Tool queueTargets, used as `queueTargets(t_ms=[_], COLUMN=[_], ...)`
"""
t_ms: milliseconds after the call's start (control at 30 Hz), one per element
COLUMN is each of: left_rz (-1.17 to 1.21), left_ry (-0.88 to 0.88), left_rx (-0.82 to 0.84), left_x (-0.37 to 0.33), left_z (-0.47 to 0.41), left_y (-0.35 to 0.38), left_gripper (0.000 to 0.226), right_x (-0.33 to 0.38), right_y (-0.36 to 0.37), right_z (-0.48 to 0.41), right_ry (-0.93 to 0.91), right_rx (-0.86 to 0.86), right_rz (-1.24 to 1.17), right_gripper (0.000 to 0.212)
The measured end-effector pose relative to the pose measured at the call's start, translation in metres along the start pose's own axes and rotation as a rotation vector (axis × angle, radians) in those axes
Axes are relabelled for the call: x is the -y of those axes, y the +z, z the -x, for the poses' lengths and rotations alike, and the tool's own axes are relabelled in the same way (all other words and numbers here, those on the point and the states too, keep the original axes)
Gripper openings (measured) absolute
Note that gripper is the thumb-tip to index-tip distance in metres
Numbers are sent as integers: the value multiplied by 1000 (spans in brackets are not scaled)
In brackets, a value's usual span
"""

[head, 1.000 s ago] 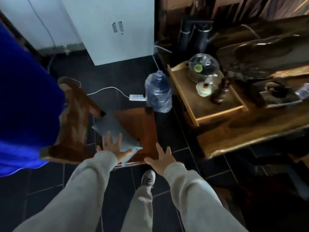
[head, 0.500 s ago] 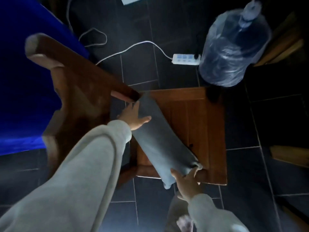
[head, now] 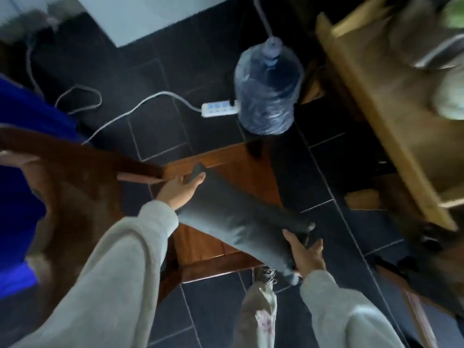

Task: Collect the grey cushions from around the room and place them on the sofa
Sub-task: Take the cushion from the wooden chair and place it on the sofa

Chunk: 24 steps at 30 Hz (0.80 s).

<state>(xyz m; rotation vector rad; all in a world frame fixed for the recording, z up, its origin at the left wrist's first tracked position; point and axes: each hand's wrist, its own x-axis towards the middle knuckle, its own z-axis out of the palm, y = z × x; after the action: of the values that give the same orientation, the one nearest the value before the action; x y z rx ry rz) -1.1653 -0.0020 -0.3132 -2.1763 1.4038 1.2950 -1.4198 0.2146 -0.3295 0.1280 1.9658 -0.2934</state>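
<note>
A long grey cushion [head: 238,219] hangs slanted above the seat of a brown wooden chair [head: 221,169], its far end up-left and its near end down-right. My left hand [head: 179,190] grips the far end beside the chair's armrest. My right hand [head: 305,254] holds the near end from below, past the seat's front edge. Both sleeves are light grey. No sofa is in view.
A large water bottle [head: 267,89] stands on the dark tiled floor behind the chair, next to a white power strip [head: 219,109] with a trailing cable. A wooden table [head: 376,101] fills the right side. Blue fabric [head: 17,197] lies at the left. A white cabinet [head: 150,13] stands behind.
Both hands took hold of the cushion's two ends and lifted it off the chair seat, carrying it rightward. The view has swung up and right, and the image is blurred.
</note>
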Motion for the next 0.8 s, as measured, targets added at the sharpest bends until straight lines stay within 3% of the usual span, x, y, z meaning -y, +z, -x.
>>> queueTargets(t_ms=[100, 233, 367, 567, 733, 800], left_rz=[-130, -441, -537, -698, -789, -770], left_ry=[63, 189, 351, 704, 1054, 1159], left_rx=[91, 212, 350, 498, 737, 877], left_x=[-43, -102, -140, -150, -72, -16], left_z=[47, 135, 243, 483, 713, 801], left_y=[21, 70, 135, 262, 378, 422], left_gripper=[101, 91, 105, 133, 125, 109], right_x=[-23, -97, -195, -426, -667, -755], right_y=[-70, -169, -249, -343, -329, -301], right_z=[15, 61, 120, 267, 412, 465], right_ry=[40, 110, 123, 125, 187, 207], right_rx=[-48, -87, -253, -585, -897, -1015], right_rz=[17, 17, -164, -567, -1006, -1242], right_gripper=[107, 104, 98, 99, 109, 113])
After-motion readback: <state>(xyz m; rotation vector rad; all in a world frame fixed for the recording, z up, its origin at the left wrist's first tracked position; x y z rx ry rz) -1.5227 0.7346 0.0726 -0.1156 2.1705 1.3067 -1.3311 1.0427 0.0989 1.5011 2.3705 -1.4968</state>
